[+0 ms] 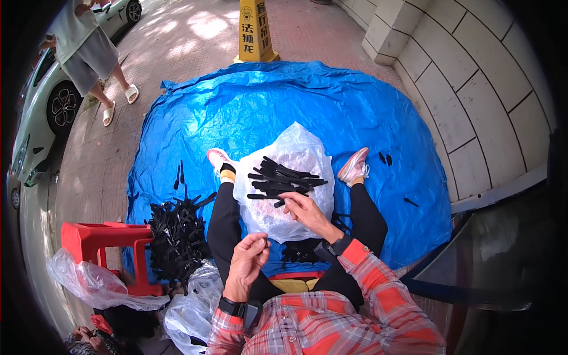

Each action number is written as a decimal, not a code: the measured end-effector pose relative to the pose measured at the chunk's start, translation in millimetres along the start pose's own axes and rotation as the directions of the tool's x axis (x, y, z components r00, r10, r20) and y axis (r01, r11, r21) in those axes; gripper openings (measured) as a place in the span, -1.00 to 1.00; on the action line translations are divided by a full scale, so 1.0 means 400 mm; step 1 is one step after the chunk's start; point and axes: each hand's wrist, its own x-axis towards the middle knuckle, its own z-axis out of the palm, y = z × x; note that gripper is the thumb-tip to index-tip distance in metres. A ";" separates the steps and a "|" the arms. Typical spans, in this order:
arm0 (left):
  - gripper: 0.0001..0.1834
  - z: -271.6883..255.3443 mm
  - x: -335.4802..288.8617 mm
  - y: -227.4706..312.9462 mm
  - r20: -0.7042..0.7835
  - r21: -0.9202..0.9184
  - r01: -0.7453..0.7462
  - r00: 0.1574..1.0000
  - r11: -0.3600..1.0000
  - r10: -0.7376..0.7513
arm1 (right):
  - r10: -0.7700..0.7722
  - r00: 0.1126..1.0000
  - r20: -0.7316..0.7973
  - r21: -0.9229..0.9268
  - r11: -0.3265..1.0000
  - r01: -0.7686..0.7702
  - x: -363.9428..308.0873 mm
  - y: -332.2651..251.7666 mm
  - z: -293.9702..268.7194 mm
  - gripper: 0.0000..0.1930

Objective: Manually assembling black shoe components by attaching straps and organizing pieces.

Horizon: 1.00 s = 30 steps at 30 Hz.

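Observation:
Slim black sticks point(287, 176), tube-like and with one broader end, lie in a loose pile on a white plastic bag point(266, 219) between my legs. My right hand point(309, 214) is over the bag's right part, thumb and forefinger pinched at the right end of one black stick point(263, 196) at the pile's near edge. Lower and to the left, my left hand point(249, 257) is held up with its fingertips pressed together. Something small and dark shows at those fingertips, too small to name. A larger heap of black sticks point(176, 236) lies left of my leg.
A blue tarp point(254, 106) covers the ground, with a few loose black pieces point(410, 202) at right. Left are a red plastic stool point(106, 236) and clear bags point(189, 313). A yellow sign point(254, 32), a tiled wall point(461, 94), a parked car point(50, 112) and a standing person point(89, 53) surround it.

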 end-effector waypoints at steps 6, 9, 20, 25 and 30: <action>-0.71 0.044 -0.009 -0.008 -0.013 0.012 -0.014 1.000 1.000 0.014 | 0.104 0.991 0.081 0.097 0.989 -0.112 -0.157 -0.070 0.004 -0.70; -0.71 0.047 -0.022 -0.017 0.019 0.094 -0.064 0.998 0.994 0.063 | 0.113 0.993 0.035 0.016 0.993 -0.113 -0.205 -0.096 0.019 -0.69; -0.81 0.053 -0.046 -0.040 0.037 -0.031 -0.098 0.994 0.995 0.099 | 0.205 0.978 0.045 -0.029 0.979 -0.203 -0.308 -0.126 0.033 -0.79; -0.76 0.050 -0.060 -0.053 0.019 0.087 -0.113 0.994 0.990 0.112 | 0.278 0.945 0.172 0.271 0.909 -0.317 -0.328 -0.122 0.031 -0.78; -0.75 0.035 -0.063 -0.057 0.060 0.132 -0.134 0.990 0.982 0.127 | 0.287 0.943 0.168 0.263 0.909 -0.323 -0.334 -0.133 0.027 -0.79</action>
